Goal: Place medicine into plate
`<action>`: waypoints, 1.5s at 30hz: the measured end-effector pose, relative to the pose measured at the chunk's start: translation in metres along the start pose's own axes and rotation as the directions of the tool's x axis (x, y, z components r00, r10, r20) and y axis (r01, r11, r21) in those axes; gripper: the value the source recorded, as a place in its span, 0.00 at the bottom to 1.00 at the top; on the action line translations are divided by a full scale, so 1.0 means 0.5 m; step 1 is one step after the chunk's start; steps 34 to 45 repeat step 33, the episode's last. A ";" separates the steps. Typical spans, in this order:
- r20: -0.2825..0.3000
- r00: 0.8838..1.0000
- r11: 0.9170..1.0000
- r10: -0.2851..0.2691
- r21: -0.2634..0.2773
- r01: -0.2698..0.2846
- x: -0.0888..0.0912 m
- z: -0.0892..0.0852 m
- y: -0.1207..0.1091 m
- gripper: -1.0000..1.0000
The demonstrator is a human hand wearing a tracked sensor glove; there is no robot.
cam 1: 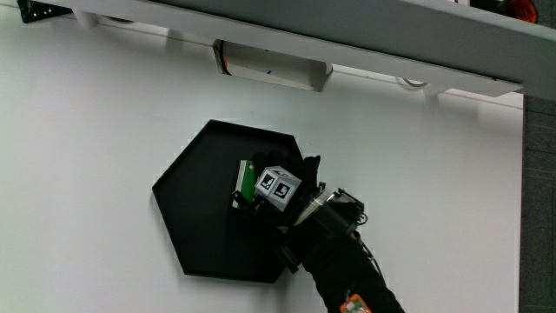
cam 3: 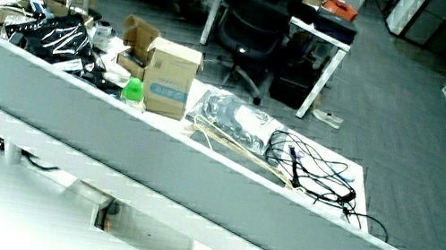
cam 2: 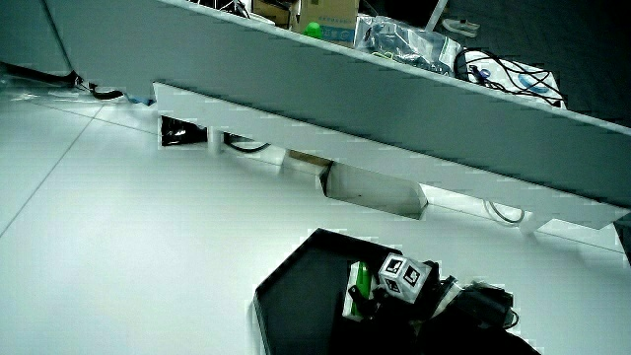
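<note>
Medicine box (cam 1: 246, 184), green and white, sits inside the black hexagonal plate (cam 1: 195, 196) on the white bench (cam 1: 104, 130), with my gloved hand (cam 1: 287, 187) over it at the plate's edge nearer me. My fingers are curled around the box, so I judge the grip not yet let go, though the glove hides exactly where the fingertips meet the carton. The patterned cube (cam 1: 278, 186) on the back of my hand rides just beside the box. By the look of it, the task is nearly done: the medicine is already within the plate's rim, and what remains is to open my hand and draw it clear. Whether the box rests flat on the plate's floor or is held just off it, I cannot tell. The box stands roughly on end in the main view, its long axis running from me toward the low partition (cam 1: 347, 43), tilted slightly; in a side view the green face (cam 2: 362, 279) rises upright beside the cube. In a side view the partition (cam 3: 193, 193) and the room past it fill the frame.
</note>
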 end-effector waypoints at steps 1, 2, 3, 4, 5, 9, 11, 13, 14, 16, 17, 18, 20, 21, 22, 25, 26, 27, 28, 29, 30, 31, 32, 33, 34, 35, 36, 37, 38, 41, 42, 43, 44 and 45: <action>0.004 1.000 1.000 0.007 -0.017 -0.007 -0.007 -0.006 0.010 0.50; 0.005 1.000 0.999 0.021 -0.037 -0.021 -0.014 -0.013 0.020 0.50; 0.027 0.999 0.998 0.020 -0.066 -0.018 -0.022 -0.021 0.031 0.50; 0.022 0.998 0.996 0.054 -0.078 -0.052 -0.029 -0.022 0.035 0.50; 0.008 0.997 0.992 0.070 -0.104 -0.069 -0.036 -0.035 0.048 0.50; 0.039 0.997 0.985 0.063 -0.163 -0.056 -0.050 -0.052 0.060 0.50; 0.043 0.997 0.985 0.060 -0.163 -0.052 -0.050 -0.051 0.059 0.50; 0.057 0.997 0.990 0.048 -0.139 -0.040 -0.053 -0.046 0.058 0.50; 0.073 0.996 0.988 0.048 -0.149 -0.037 -0.055 -0.044 0.060 0.50; 0.065 0.996 0.982 0.059 -0.183 -0.046 -0.060 -0.046 0.066 0.50; 0.065 0.996 0.978 0.064 -0.201 -0.050 -0.061 -0.051 0.072 0.50; 0.071 0.996 0.977 0.057 -0.208 -0.041 -0.059 -0.051 0.072 0.50; 0.038 0.997 0.975 0.071 -0.213 -0.061 -0.058 -0.055 0.073 0.50; 0.025 0.997 0.974 0.071 -0.217 -0.064 -0.057 -0.058 0.072 0.45; 0.003 0.997 0.978 0.079 -0.196 -0.077 -0.057 -0.059 0.069 0.41; -0.033 0.996 0.983 0.082 -0.162 -0.086 -0.057 -0.066 0.058 0.27; -0.036 0.997 0.986 0.072 -0.151 -0.077 -0.055 -0.062 0.050 0.23; -0.034 0.998 0.987 0.059 -0.148 -0.064 -0.053 -0.063 0.047 0.18; -0.053 0.996 0.989 0.067 -0.125 -0.074 -0.050 -0.062 0.041 0.14; -0.061 0.996 0.994 0.062 -0.091 -0.067 -0.047 -0.057 0.031 0.09; -0.064 0.996 0.996 0.056 -0.064 -0.060 -0.042 -0.047 0.017 0.05; -0.084 0.995 0.998 0.057 -0.032 -0.059 -0.039 -0.047 0.011 0.00; -0.084 0.995 0.999 0.044 -0.005 -0.044 -0.035 -0.039 -0.002 0.00; -0.097 0.994 0.999 0.040 0.032 -0.037 -0.031 -0.033 -0.014 0.00; -0.097 0.994 0.999 0.040 0.032 -0.037 -0.031 -0.033 -0.014 0.00; -0.097 0.994 0.999 0.040 0.032 -0.037 -0.031 -0.033 -0.014 0.00; -0.097 0.994 0.999 0.040 0.032 -0.037 -0.031 -0.033 -0.014 0.00; -0.097 0.994 0.999 0.040 0.032 -0.037 -0.031 -0.033 -0.014 0.00; -0.097 0.994 0.999 0.040 0.032 -0.037 -0.031 -0.033 -0.014 0.00; -0.097 0.994 0.999 0.040 0.032 -0.037 -0.031 -0.033 -0.014 0.00; -0.097 0.994 0.999 0.040 0.032 -0.037 -0.031 -0.033 -0.014 0.00; -0.097 0.994 0.999 0.040 0.032 -0.037 -0.031 -0.033 -0.014 0.00; -0.097 0.994 0.999 0.040 0.032 -0.037 -0.031 -0.033 -0.014 0.00; -0.097 0.994 0.999 0.040 0.032 -0.037 -0.031 -0.033 -0.014 0.00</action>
